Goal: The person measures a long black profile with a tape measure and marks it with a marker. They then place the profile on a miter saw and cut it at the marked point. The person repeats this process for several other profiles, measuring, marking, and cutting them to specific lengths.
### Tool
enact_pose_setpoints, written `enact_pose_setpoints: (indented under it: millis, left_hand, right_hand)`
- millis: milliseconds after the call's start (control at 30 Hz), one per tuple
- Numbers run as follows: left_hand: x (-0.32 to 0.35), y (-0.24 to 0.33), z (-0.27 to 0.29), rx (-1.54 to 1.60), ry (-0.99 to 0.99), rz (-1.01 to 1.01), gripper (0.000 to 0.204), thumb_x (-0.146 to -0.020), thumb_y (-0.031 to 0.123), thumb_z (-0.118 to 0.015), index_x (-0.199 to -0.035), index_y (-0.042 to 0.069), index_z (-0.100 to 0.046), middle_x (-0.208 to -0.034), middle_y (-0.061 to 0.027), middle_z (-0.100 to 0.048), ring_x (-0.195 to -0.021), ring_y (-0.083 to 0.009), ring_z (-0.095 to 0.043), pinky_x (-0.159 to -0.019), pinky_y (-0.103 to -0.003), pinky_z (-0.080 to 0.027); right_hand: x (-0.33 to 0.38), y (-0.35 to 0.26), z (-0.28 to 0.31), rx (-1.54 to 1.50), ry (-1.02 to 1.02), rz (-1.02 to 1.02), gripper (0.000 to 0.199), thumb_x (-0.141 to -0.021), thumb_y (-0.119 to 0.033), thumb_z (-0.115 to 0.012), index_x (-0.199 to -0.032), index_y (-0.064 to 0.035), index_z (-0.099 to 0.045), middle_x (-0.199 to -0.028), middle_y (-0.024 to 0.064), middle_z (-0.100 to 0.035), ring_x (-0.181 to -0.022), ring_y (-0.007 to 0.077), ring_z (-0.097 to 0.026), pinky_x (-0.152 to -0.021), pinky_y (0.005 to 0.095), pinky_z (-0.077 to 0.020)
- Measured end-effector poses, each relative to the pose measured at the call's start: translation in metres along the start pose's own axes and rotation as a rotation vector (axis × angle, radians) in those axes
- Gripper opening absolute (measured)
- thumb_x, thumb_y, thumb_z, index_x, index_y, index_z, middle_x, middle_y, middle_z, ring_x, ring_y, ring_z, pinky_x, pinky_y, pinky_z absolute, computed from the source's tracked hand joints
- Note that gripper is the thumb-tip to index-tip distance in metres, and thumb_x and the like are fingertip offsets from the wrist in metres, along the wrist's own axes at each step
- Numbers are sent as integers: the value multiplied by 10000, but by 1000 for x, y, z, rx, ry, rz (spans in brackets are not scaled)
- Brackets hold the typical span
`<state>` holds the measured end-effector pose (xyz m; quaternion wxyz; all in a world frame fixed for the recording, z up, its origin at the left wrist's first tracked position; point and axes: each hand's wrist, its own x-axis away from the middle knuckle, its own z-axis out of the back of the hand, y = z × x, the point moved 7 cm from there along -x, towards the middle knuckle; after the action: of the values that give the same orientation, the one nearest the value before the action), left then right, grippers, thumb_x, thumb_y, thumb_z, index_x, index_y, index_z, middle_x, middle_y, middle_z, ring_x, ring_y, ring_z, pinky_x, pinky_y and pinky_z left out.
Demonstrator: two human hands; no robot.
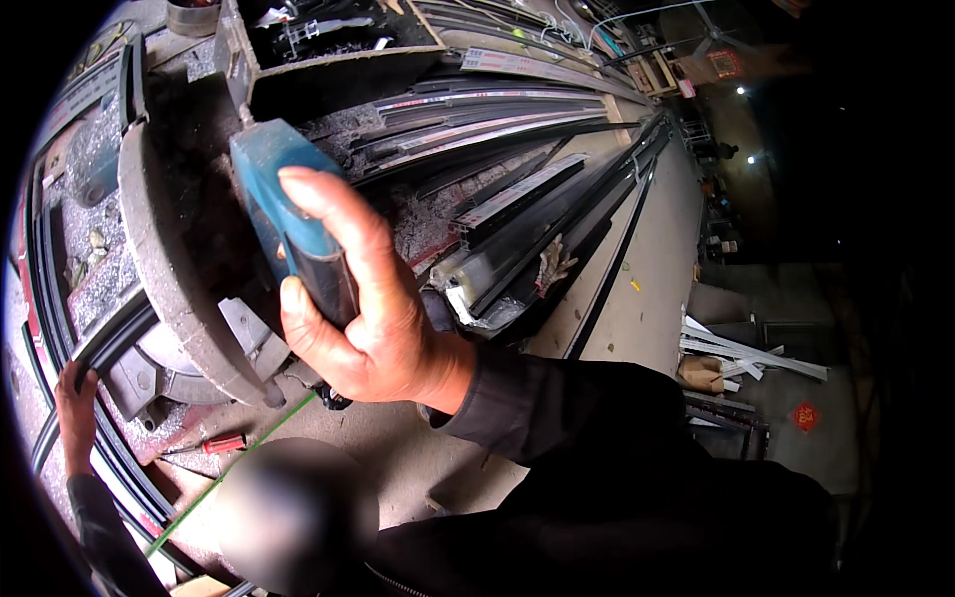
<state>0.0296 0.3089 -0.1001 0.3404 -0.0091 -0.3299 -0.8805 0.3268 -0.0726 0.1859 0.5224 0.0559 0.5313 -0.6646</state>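
My right hand (370, 316) is closed around the teal and black handle (282, 204) of a chop saw, thumb pointing up along it. The saw's grey blade guard (164, 269) curves down to the left of the handle. My left hand (74, 400) grips a long black metal profile (109, 333) at the lower left, where it runs under the saw. A dark sleeve covers each forearm.
Several long black profiles (542, 194) lie stacked on the bench beyond the saw, with metal shavings (423, 224) around them. A red-handled screwdriver (217, 444) lies near the saw base. A worn glove (553, 265) rests on the profiles. White strips (751, 353) lie on the floor at right.
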Motion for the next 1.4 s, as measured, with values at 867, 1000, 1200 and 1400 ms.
enact_pose_setpoints:
  millis: [867,1000,1200,1400]
  left_hand:
    - [1,-9,0,18,119,-29,322,-995,231,-641,-1167,-42,-630,-1084,-212,-660,-995,-350,-623,-928,-423,-473]
    - [-1,-11,0,49,71,-2,337,-1002,245,-645,-1190,-34,-627,-1107,-211,-663,-1020,-353,-621,-943,-424,-471]
    - [1,-23,1,-32,107,-14,409,-1014,283,-646,-1256,-44,-614,-1172,-231,-653,-1091,-372,-615,-984,-432,-465]
    - [-2,-27,0,-22,29,61,448,-1020,311,-643,-1293,-43,-612,-1265,-242,-631,-1174,-380,-595,-1039,-434,-446]
  right_hand:
    - [16,4,-3,-10,-100,-46,677,-885,53,-651,-1501,48,-372,-1448,226,-513,-1232,364,-584,-1067,404,-458]
    - [19,4,-2,-6,-83,-34,666,-881,47,-659,-1487,48,-385,-1430,227,-532,-1206,375,-592,-1045,412,-470]
    - [25,6,-4,-23,-90,-50,663,-877,40,-671,-1480,48,-393,-1414,231,-548,-1155,380,-613,-996,421,-497]
    - [30,5,-4,-17,-63,-20,678,-874,44,-672,-1487,44,-381,-1411,231,-553,-1122,386,-621,-966,434,-507]
